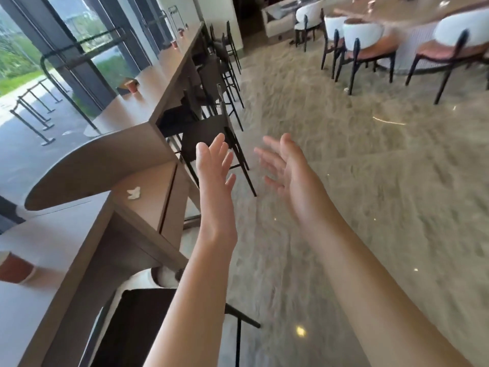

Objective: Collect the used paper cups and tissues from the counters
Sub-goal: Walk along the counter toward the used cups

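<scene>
My left hand [215,178] and my right hand [285,170] are stretched out in front of me over the floor, fingers straight, both holding nothing. A crumpled white tissue [134,193] lies on the lower counter [148,205] to the left of my left hand. A red paper cup [14,267] lies on its side on the near counter at the left edge. Another red cup [132,87] stands on the long window counter [169,64], and two more cups, one [174,44] and another [181,32], sit farther along it.
Dark bar stools [209,128] line the right side of the long counter, and one stool [148,327] stands just below my left arm. White-backed chairs [362,43] surround a large table at the far right. Stone floor [370,181] spreads ahead. Glass walls are on the left.
</scene>
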`<state>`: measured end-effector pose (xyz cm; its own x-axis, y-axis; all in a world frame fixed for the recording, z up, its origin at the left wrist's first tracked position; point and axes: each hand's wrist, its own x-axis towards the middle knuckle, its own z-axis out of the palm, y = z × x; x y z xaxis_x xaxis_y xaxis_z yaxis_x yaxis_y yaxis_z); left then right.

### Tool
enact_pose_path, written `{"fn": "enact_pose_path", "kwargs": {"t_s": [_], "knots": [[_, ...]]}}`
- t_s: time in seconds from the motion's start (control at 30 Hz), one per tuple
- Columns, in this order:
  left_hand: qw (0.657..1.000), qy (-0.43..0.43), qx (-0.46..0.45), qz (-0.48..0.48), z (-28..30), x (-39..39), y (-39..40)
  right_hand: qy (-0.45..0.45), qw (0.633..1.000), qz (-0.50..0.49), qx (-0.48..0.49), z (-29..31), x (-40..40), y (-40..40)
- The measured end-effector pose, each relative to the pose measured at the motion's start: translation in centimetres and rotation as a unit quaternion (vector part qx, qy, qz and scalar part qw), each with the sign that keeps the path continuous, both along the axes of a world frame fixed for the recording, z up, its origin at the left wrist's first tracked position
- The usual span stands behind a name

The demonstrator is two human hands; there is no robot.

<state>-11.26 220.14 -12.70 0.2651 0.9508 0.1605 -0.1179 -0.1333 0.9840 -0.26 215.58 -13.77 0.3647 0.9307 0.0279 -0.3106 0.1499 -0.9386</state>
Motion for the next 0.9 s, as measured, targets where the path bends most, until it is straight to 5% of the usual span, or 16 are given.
{"fn": "enact_pose_path", "kwargs": {"t_s": [0.37,0.9], "knots": [[0.995,-0.077,-0.028,0.050,-1.6,-9.3,9.0,-0.114,0.991,0.039,-0.059,-0.4,-9.0,7.6],[0.920,-0.064,-0.036,0.384,-3.3,-28.6,15.5,-0.137,0.922,0.361,-0.040,-2.1,-26.1,22.5]]}}
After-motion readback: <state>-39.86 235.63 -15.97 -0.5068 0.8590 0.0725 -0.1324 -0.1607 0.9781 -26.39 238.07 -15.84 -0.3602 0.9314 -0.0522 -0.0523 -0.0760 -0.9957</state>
